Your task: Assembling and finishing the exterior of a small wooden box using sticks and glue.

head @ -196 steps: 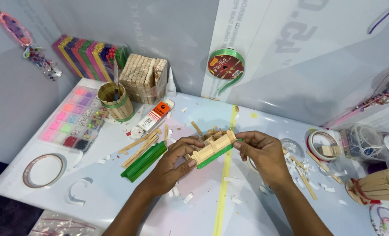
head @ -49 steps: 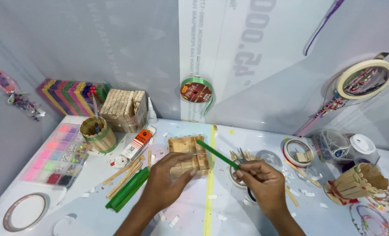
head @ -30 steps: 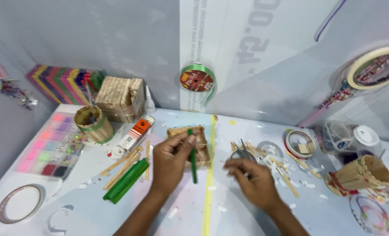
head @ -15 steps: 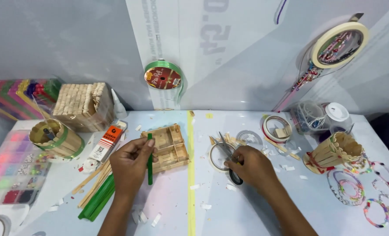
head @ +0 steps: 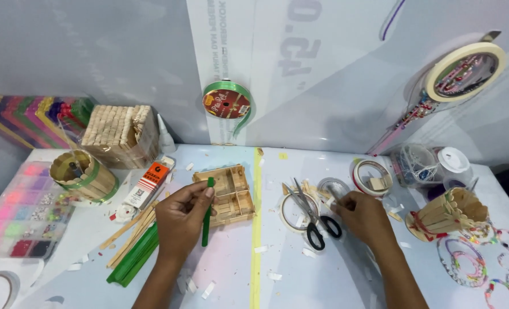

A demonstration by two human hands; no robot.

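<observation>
Left hand (head: 180,220) now pinches green stick (head: 208,210) upright beside stick box (head: 226,194) at table (head: 323,280) middle. Right hand (head: 364,216), free of stick since a second ago, closes fingers near scissors (head: 313,216), seemingly reaching to cut.

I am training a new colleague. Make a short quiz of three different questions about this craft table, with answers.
1. True or false: the left hand holds a green wooden craft stick.
2. Which thing is nearest to the right hand? A) black-handled scissors B) round wooden stick cup with green band C) green ribbon spool
3. Fill in: the open wooden stick box lies on the ___ side of the yellow tape line.

Key: 1 true; 2 A; 3 left.
</observation>
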